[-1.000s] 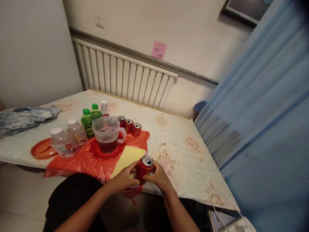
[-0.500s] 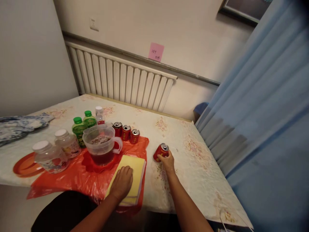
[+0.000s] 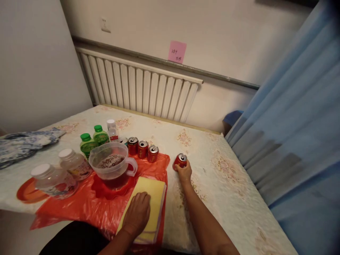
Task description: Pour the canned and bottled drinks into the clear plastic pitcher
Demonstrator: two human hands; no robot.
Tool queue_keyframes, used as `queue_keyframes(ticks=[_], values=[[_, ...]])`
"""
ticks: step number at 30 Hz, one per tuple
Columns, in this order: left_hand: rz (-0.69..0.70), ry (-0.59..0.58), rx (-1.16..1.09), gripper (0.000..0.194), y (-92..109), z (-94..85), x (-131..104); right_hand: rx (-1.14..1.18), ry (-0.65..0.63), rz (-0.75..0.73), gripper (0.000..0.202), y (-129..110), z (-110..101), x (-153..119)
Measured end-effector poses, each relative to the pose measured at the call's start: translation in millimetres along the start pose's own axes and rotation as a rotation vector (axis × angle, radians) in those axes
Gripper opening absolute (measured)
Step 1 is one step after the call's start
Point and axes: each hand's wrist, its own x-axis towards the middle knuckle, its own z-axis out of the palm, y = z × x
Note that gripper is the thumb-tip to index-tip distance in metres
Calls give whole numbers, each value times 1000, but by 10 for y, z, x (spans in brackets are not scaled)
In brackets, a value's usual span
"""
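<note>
A red can (image 3: 179,161) stands on the flowered tablecloth, right of the red plastic sheet, and my right hand (image 3: 185,173) is wrapped round its near side. My left hand (image 3: 138,211) rests on a yellow notebook (image 3: 152,191), its fingers bent and close together, with nothing seen in them. Beyond the notebook, a row of cans (image 3: 142,149) stands at the sheet's back edge. A clear jug (image 3: 108,173) with dark, frothy liquid sits over a red scalloped dish (image 3: 102,189) left of the notebook.
Two clear jars (image 3: 57,182) with white lids, green-capped bottles (image 3: 100,136) and a small white-capped bottle (image 3: 112,130) stand at left. An orange lid (image 3: 29,191) and a blue-white cloth (image 3: 29,143) lie farther left. A blue curtain (image 3: 292,106) hangs at right.
The view has shifted a little. My right hand and its can are slightly farther back on the table, and the can now looks more upright. My left hand stays on the notebook.
</note>
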Motion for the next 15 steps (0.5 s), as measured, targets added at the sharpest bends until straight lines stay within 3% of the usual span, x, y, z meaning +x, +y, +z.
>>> queue_keyframes(ticks=[5, 15], values=[[-14, 3, -16, 22, -7, 16, -12, -16, 27, 11, 73, 51, 95, -22], [-9, 17, -16, 23, -21, 33, -10, 9, -41, -18, 68, 228, 118, -86]])
